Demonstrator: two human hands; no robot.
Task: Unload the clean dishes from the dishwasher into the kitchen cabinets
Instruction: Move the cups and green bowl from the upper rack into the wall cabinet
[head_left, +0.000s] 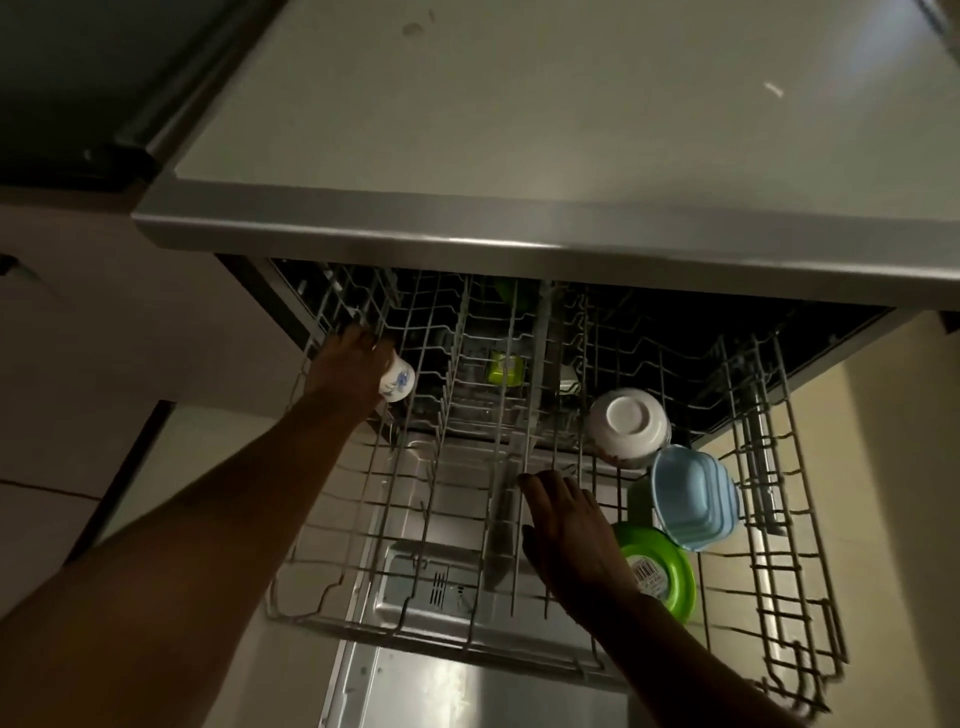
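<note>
The dishwasher's upper wire rack (405, 618) is pulled out below the counter. At its back left corner my left hand (349, 366) is closed around a small white cup with a blue flower (399, 383). My right hand (563, 525) hovers open over the middle of the rack, fingers spread, just left of the dishes. On the rack's right side sit an upturned white bowl (629, 423), a stack of pale blue containers (693, 496) and a green plastic bowl with a barcode sticker (662, 574). Small green items (504, 368) lie deeper under the rack.
The grey counter edge (519, 249) overhangs the back of the rack, with a pale worktop (519, 104) beyond. The open steel dishwasher door (467, 686) lies below the rack. Pale cabinet fronts (130, 338) stand on the left and a wall on the right.
</note>
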